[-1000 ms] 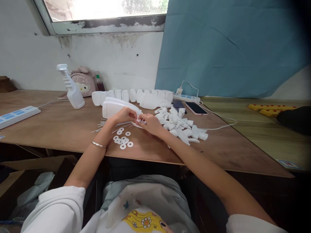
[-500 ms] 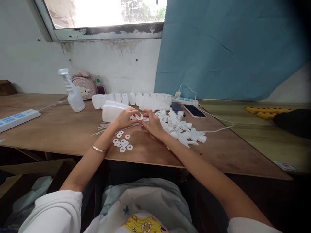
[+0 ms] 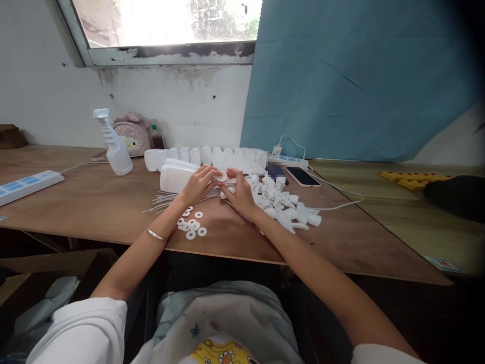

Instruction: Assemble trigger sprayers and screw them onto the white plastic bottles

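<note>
Both hands meet over the table around a white spray head, whose round collar end faces me. My left hand is closed around it from the left. The fingers of my right hand are bent in against its right side, and what lies between their tips is partly hidden. Flat white ring washers lie loosely grouped below my left hand. Thin white tubes are spread under my left wrist. Just right of my right hand is a heap of white trigger spray heads.
White bottles lie in a row along the back, with larger ones in front. An assembled spray bottle stands left, before a pink bag. A phone, cable and power strips also lie on the table.
The spray head's round collar has turned more toward me and shifted slightly right between my fingers. Both hands stay together in nearly the same place. The surroundings are unchanged.
</note>
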A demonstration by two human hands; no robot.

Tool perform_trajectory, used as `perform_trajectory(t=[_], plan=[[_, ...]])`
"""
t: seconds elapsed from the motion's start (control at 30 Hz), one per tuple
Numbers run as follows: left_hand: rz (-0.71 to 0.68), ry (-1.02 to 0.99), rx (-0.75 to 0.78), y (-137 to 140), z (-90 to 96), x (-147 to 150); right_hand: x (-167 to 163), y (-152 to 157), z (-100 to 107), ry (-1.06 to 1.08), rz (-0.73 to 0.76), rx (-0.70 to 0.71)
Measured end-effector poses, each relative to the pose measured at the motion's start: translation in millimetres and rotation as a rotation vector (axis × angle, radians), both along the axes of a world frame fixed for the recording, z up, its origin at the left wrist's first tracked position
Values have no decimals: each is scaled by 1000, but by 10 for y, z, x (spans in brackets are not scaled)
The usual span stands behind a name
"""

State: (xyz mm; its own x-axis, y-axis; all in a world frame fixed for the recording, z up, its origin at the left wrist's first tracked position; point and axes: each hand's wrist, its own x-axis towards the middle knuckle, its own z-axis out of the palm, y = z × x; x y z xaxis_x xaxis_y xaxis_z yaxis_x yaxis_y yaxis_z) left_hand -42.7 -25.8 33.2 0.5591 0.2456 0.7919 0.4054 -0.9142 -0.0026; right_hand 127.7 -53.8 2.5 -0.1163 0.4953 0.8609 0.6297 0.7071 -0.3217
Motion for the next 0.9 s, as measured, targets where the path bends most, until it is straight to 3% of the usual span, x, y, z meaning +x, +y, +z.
perform_trajectory(t=[0.13, 0.43, 0.6, 0.77, 0.83, 0.9], plan=[[-32, -67, 36, 7, -33, 12, 10, 10, 2, -13, -4, -29], [28, 20, 84, 50, -73, 41, 11, 1, -27, -12, -115, -6], [-9, -31, -127, 7, -56, 40, -4, -7, -19, -15, -134, -51], [-84, -296, -424, -81, 56, 40, -47, -28, 5, 42, -151, -64], [0, -392, -509, -93, 99, 32, -55, -34, 8, 45, -161, -78], [180, -357, -550, -81, 114, 14, -54, -37, 11, 37, -172, -93]])
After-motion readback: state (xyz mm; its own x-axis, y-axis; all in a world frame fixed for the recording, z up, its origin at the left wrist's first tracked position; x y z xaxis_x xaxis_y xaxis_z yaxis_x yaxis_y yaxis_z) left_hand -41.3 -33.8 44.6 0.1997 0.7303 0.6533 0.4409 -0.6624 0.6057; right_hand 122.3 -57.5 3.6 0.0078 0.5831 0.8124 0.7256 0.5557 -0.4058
